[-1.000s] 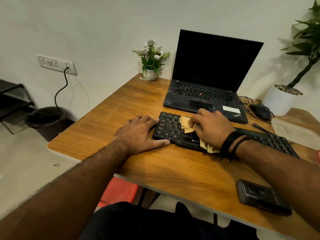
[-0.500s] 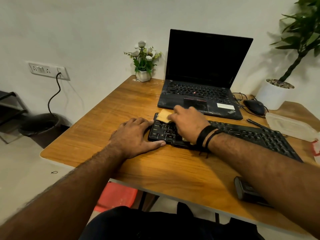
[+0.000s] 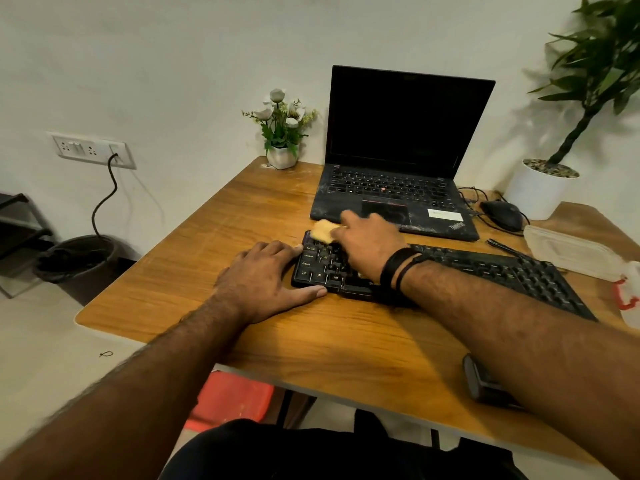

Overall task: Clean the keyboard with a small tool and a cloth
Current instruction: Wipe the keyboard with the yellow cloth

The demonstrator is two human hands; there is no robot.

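A long black keyboard (image 3: pixel 502 271) lies across the wooden desk (image 3: pixel 214 237) in front of the laptop. My right hand (image 3: pixel 367 244) holds a yellow cloth (image 3: pixel 323 231) and presses it on the keyboard's far left corner; most of the cloth is hidden under the hand. My left hand (image 3: pixel 266 278) lies flat on the desk against the keyboard's left end, fingers and thumb touching its edge. A thin black pen-like tool (image 3: pixel 502 245) lies behind the keyboard on the right.
An open black laptop (image 3: pixel 398 195) stands behind the keyboard. A small flower pot (image 3: pixel 282 155) is at the back left, a mouse (image 3: pixel 502 214), a potted plant (image 3: pixel 540 188) and a clear plastic box (image 3: pixel 571 251) at the right. A dark device (image 3: pixel 481 379) lies near the front edge.
My right hand has slid the cloth leftwards and away, from the middle of the left keys to the far left corner. My left hand has stayed at the keyboard's end.
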